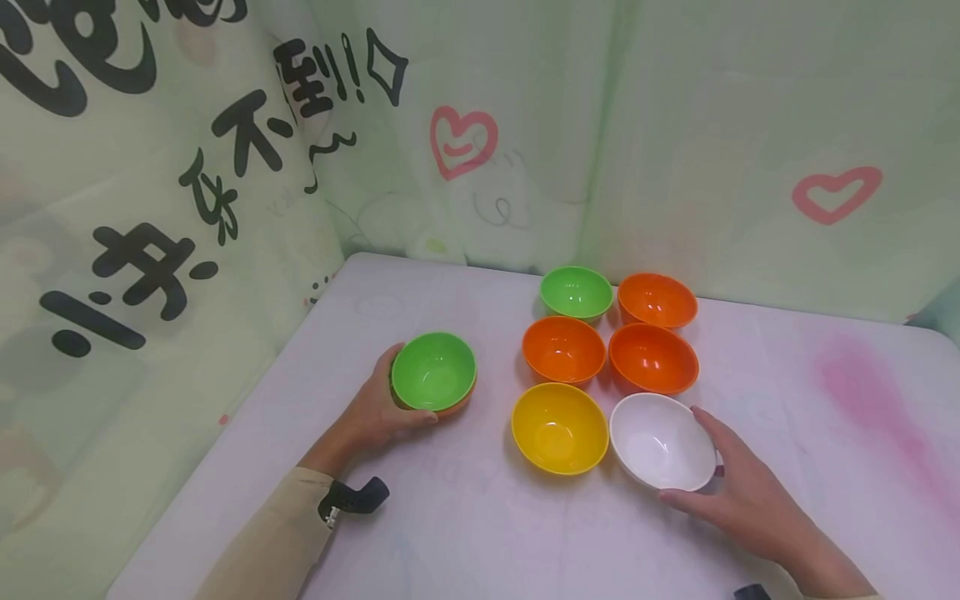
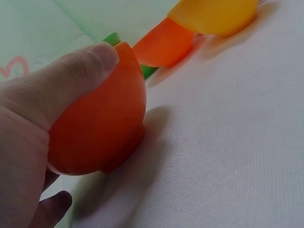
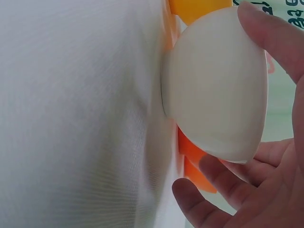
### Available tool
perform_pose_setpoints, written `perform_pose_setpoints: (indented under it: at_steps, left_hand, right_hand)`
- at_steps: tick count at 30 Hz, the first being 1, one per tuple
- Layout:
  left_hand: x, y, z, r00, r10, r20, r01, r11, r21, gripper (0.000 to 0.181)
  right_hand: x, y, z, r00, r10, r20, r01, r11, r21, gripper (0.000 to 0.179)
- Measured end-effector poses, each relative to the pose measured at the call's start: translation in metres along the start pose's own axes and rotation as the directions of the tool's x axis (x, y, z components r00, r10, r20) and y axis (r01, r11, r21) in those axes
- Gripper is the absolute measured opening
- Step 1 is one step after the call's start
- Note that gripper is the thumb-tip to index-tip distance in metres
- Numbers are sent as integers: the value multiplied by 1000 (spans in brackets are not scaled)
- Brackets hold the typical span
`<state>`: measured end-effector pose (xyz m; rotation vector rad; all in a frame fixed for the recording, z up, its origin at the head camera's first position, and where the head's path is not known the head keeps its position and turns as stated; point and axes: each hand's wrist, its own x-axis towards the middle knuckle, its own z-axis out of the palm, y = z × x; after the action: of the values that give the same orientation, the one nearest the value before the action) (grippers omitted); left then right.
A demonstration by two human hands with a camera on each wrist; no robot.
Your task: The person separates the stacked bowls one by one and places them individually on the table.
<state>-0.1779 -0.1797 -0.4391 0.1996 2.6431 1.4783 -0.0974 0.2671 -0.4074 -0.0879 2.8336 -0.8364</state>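
Gripping a green bowl (image 1: 433, 371) nested in an orange one (image 2: 97, 126), the left hand (image 1: 378, 412) curls round the stack at the table's (image 1: 450, 533) left. Rightward, the right hand (image 1: 738, 492) cups the white bowl (image 1: 662, 442) (fingers curved round its rim), just beside the yellow bowl (image 1: 558, 427). A careless lift could knock that neighbour, or the smooth plastic might slip.

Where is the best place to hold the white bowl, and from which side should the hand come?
Grip the white bowl at its rim, from its right, near side: the yellow bowl and an orange bowl crowd the other sides. The right hand already curls there.
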Motion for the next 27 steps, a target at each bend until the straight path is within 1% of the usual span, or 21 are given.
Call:
perform_pose_setpoints:
  at_steps: [4, 7, 10, 13, 15, 19, 21, 22, 24, 25, 27]
  left_hand:
    - [-1, 0, -1, 1000, 7, -4, -7, 1000, -7, 120]
    - [-1, 0, -1, 1000, 14, -5, -14, 1000, -10, 120]
    - [-1, 0, -1, 1000, 13, -3, -13, 1000, -12, 120]
    - [-1, 0, -1, 1000, 7, -4, -7, 1000, -9, 120]
    - [-1, 0, -2, 1000, 3, -9, -3, 1000, -7, 121]
    - [-1, 1, -2, 1000, 6, -12, -6, 1000, 5, 121]
    - [-1, 2, -3, 1000, 12, -8, -12, 1000, 8, 120]
    - [-1, 2, -3, 1000, 15, -4, -15, 1000, 10, 120]
    - [0, 3, -3, 1000, 12, 2, -12, 1000, 11, 121]
    - [0, 3, -3, 1000, 9, 6, -9, 1000, 13, 122]
    - [0, 3, -3, 1000, -4, 18, 4, 1000, 9, 124]
  right_hand:
    - [1, 0, 0, 1000, -2, 5, 2, 1000, 4, 125]
    - [1, 0, 0, 1000, -3, 7, 3, 1000, 4, 130]
    - [-1, -5, -3, 999, -28, -19, 28, 1000, -12, 135]
    - [-5, -18, -11, 995, -72, -66, 70, 997, -24, 137]
    - [-7, -30, -17, 990, -106, -92, 104, 994, -24, 134]
    - [-5, -58, -24, 981, -170, -98, 169, 985, -20, 126]
    - [-2, -75, -26, 968, -230, -100, 230, 973, -15, 122]
    - [1, -83, -27, 957, -273, -102, 274, 962, -5, 120]
    - [8, -101, -28, 930, -353, -101, 356, 934, 15, 117]
    - [12, -109, -28, 914, -393, -101, 397, 918, 21, 116]
    - [22, -124, -26, 887, -454, -83, 458, 888, 33, 114]
